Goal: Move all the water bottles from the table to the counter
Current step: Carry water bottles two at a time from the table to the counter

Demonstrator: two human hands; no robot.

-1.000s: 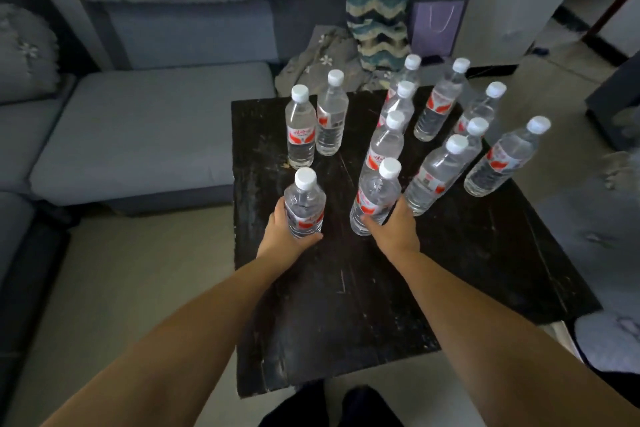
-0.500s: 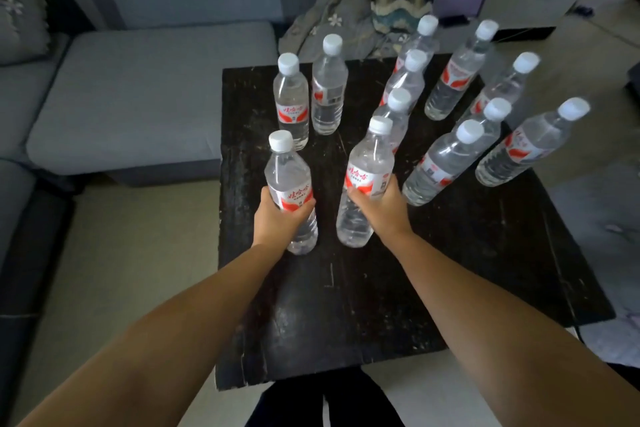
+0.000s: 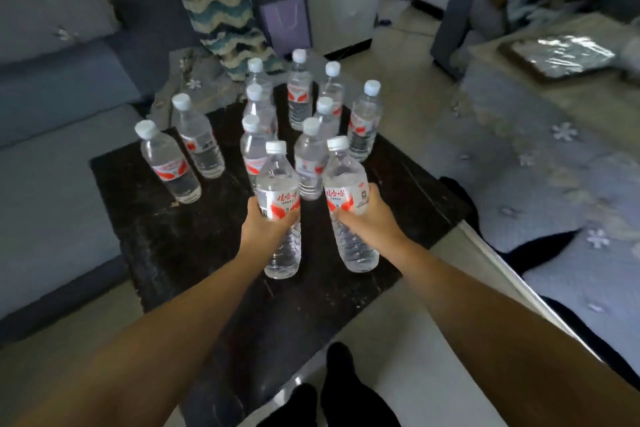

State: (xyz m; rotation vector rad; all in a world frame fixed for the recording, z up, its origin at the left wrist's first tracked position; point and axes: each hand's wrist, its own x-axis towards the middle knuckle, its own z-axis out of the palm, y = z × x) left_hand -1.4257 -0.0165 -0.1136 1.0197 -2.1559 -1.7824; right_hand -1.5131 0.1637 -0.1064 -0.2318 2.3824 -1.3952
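Left hand (image 3: 265,227) grips one water bottle (image 3: 280,204). Right hand (image 3: 372,218) grips another bottle (image 3: 348,198), both above the black table (image 3: 166,239).

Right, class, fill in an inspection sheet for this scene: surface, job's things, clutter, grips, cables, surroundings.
Surface: dark scuffed square table.
Job's things: clear plastic water bottles with white caps; one held in each hand, left-held bottle, right-held bottle; ten more standing on the table, e.g..
Clutter: nothing seen on the table besides bottles.
Grips: left hand and right hand each wrap a bottle at its label.
Cables: nothing seen.
Surroundings: grey sofa, zigzag cushion, purple paper bag.
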